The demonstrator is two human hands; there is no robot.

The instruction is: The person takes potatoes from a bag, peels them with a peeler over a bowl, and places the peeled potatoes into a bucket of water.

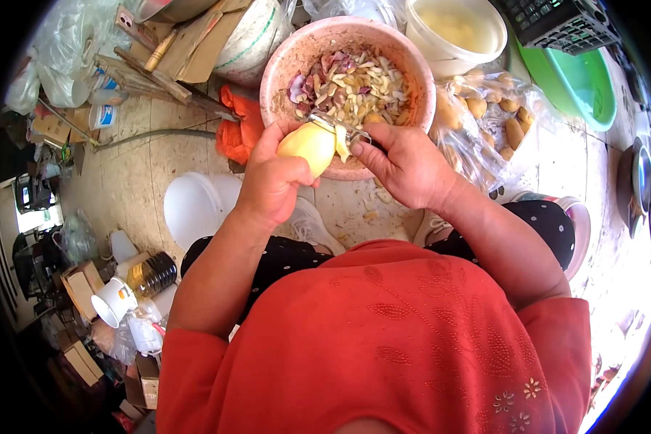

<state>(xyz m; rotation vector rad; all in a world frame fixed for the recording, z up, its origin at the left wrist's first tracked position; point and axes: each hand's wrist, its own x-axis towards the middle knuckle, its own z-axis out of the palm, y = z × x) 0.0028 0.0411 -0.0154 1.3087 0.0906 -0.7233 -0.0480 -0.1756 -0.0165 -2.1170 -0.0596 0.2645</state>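
A pale yellow, mostly peeled potato (307, 147) rests in my left hand (273, 176), whose fingers are wrapped round it. In my right hand (411, 165) is a metal peeler (333, 123), its head against the potato's upper right side. A strip of peel (341, 143) hangs at the peeler. Both hands are over the near rim of a pink basin (276, 81). Inside the basin lies a heap of potato peelings (369, 85), with purplish-red pieces at its left.
A clear plastic bag of unpeeled potatoes (513, 134) lies right of the basin. Behind it stands a white bucket (421, 45) with pale yellow contents. A green tub (600, 94) is at the far right. An orange-red bag (233, 137) and a white bucket (188, 206) are at the left.
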